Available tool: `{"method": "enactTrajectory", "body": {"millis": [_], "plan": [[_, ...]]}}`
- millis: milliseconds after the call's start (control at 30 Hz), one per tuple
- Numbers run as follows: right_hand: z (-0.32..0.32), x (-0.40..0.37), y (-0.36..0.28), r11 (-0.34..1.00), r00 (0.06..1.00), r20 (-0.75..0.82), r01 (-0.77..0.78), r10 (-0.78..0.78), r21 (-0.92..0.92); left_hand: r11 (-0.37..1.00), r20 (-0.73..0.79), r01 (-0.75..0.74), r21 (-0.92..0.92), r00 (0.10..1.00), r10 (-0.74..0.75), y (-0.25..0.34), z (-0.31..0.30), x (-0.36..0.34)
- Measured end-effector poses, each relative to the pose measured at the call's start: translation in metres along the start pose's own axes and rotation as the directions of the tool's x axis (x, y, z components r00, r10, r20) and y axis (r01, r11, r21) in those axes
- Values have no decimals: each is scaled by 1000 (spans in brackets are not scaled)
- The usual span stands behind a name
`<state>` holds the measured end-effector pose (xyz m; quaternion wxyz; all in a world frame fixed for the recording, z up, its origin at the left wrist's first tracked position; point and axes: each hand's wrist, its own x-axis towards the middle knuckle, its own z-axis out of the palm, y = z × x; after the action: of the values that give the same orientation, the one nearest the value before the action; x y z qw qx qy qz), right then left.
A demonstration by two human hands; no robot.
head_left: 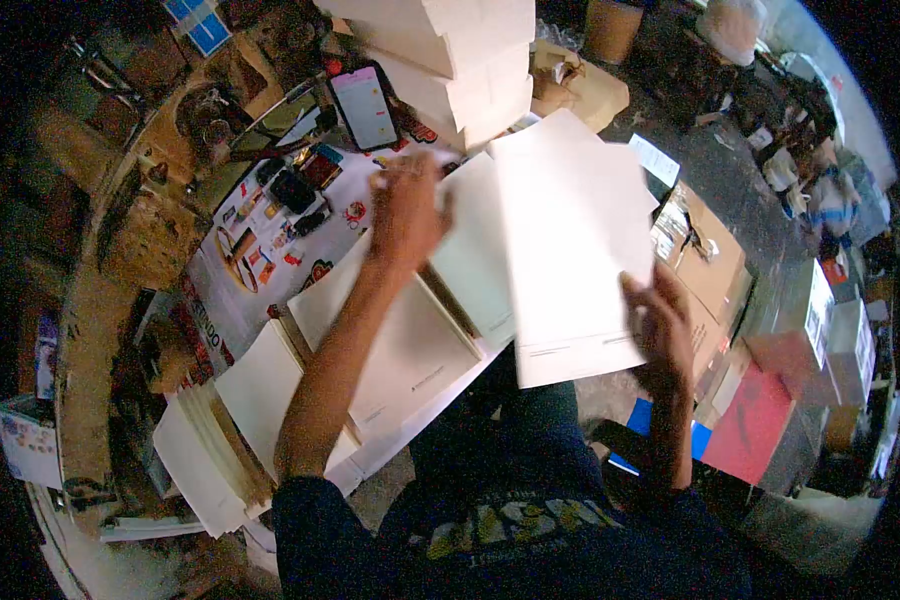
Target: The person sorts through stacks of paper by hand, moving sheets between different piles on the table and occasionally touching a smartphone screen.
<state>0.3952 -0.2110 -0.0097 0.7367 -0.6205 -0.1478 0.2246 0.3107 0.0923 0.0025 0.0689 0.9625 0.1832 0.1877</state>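
My right hand point(662, 325) is closed on the right edge of a large white sheet or booklet point(575, 250), its thumb on the top face. My left hand point(410, 212) is above the paper stacks, left of the white booklet; its fingers are bent and blurred, and I cannot make out anything in them. Beneath my left forearm lies a stack of cream pages point(400, 350) with small print at its lower edge. Beside it is a pale greenish stack point(475, 240), partly under the booklet. More white stacks point(260, 385) stand in a row toward the lower left.
A tall pile of white paper point(470, 60) rises at the back. Near it lie a phone point(366, 108) with a lit screen and a black object point(292, 188) on a printed sheet. To the right are cardboard point(705, 240), a red board point(753, 422) and white boxes point(850, 350).
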Motion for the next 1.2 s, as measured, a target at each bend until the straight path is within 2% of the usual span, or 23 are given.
{"method": "enactTrajectory", "body": {"millis": [33, 67, 100, 133, 167, 233, 267, 300, 367, 400, 467, 533, 567, 633, 767, 800, 833, 900, 967, 1033, 1100, 1167, 1200], "plan": [[-14, 5, 6, 997, 996, -86, 44, -38, 59, 996, -145, -76, -40, 987, 69, 19, 15, -14], [-18, 7, -2, 986, 982, -128, 125, -139, -110, 984, -162, -44, -174, 987, 15, 37, 31, -32], [-23, 12, -12, 939, 958, -147, 199, -247, -280, 982, -95, -160, -104, 984, 150, 66, 26, -40], [-64, 31, 14, 733, 836, -58, 441, -545, -518, 989, 143, -83, -121, 985, 100, 95, 13, -44], [-44, 24, -20, 271, 666, 134, 468, -733, -841, 968, 156, -89, -234, 979, 128, 111, 15, -53], [-71, 25, -37, 171, 728, 212, 413, -652, -894, 996, 352, 16, -87, 936, 16, 133, 31, -57], [-93, 32, -34, 30, 604, 285, 457, -744, -889, 993, 252, -9, -115, 967, 37, 132, 40, -61], [-100, 37, -35, 647, 739, -98, 509, -667, -568, 989, 150, -35, -143, 987, 56, 129, 43, -61], [-109, 33, -59, 642, 756, -144, 421, -639, -641, 953, 165, -65, -294, 979, 118, 112, 52, -55], [-79, 19, -85, 938, 849, -397, 313, -348, -152, 926, 101, -106, -362, 983, 152, 103, 60, -53], [-81, 21, -92, 948, 869, -393, 229, -301, -220, 895, 35, -150, -421, 983, 182, 93, 58, -55], [-88, 36, -82, 940, 899, -338, 182, -277, -288, 763, 62, 30, -645, 998, 13, 89, 46, -67], [-102, 51, -66, 917, 920, -165, 310, -356, -250, 766, 63, 28, -642, 998, 17, 89, 31, -75], [-91, 62, -53, 871, 959, -62, 222, -275, -438, 608, 79, 176, -774, 980, -183, 91, -7, -99], [-39, 93, -19, 830, 983, 170, 157, -76, -535, 435, 157, 291, -852, 935, -319, 78, -40, -135], [-23, 96, -13, 799, 976, 207, 175, -64, -576, 610, 190, 332, -719, 939, -287, 71, -44, -144], [-10, 98, -8, 766, 968, 246, 195, -50, -613, 611, 192, 332, -719, 939, -286, 66, -45, -156], [17, 93, -13, 785, 941, 330, 152, 70, -600, 962, 217, 234, -139, 955, -201, 60, -45, -175], [26, 98, -3, 799, 886, 425, 115, 186, -590, 953, 226, 261, -152, 948, -223, 61, -48, -179], [27, 109, 31, 862, 881, 371, -77, 294, -501, 928, 265, 280, -247, 941, -213, 53, -46, -183], [44, 99, 18, 781, 909, 278, -76, 310, -620, 904, 274, 309, -295, 934, -230, 40, -47, -185], [40, 106, 30, 894, 909, 277, -180, 310, -409, 776, 239, 333, -535, 941, -239, 19, -35, -201], [41, 106, 29, 793, 923, 189, -169, 336, -585, 671, 287, 465, -577, 885, -366, 24, -48, -203]]}}
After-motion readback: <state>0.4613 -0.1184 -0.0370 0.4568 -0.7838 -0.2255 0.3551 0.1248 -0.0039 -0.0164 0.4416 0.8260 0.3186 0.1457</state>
